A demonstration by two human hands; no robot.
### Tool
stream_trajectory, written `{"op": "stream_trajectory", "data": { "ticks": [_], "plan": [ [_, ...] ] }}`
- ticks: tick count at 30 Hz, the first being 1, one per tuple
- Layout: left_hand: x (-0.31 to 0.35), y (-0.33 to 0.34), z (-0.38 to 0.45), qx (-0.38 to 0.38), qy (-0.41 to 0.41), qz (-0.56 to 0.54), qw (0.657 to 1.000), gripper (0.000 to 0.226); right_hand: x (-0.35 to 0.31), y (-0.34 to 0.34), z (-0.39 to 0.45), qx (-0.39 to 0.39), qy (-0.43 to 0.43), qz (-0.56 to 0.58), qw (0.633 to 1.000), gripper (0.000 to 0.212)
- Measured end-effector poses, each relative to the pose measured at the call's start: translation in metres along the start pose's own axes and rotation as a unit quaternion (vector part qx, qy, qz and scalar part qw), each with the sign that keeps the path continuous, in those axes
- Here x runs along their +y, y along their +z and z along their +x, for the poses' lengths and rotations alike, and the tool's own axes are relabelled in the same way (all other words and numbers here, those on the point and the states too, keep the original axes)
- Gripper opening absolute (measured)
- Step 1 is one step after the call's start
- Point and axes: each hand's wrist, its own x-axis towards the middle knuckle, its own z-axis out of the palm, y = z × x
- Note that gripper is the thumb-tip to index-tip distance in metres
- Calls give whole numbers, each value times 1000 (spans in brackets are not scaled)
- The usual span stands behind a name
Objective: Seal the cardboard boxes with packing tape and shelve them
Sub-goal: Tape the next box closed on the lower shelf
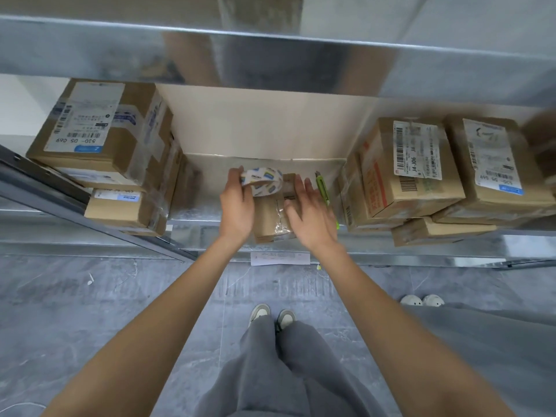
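Head view is showing my grey trousers [288, 371] and shoes [272, 316] nearest, standing on the grey floor [90, 326], with a second pair of pale shoes [422, 300] off to my right. Further out, I am reaching both arms to the metal shelf [195, 218]. My left hand [236, 206] is curling its fingers round the roll of packing tape [263, 181], holding it just above the far end of the small cardboard box [272, 218] sitting at the shelf's front edge. My right hand [311, 216] is lying on the box's right side, fingers straight and spread. A green utility knife [322, 188] is lying just beside that hand. Beyond, labelled boxes are stacking up at the left [99, 136] and right [421, 173].
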Motion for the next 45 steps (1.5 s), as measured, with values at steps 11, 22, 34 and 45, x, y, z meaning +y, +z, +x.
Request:
{"op": "stream_trajectory", "data": {
  "ticks": [11,22,34,45],
  "plan": [
    [-14,-40,2,24,78,196,977,16,-3,0,0,5,9,-38,999,63],
    [-38,-41,-4,3,33,278,960,34,-6,-4,-2,8,10,-53,999,64],
    [-48,-37,-2,-45,-40,191,980,39,-72,16,-9,-63,-38,-123,990,104],
    [-19,-52,5,-55,94,63,992,61,-65,-8,-7,-24,-45,58,997,83]
  ]
}}
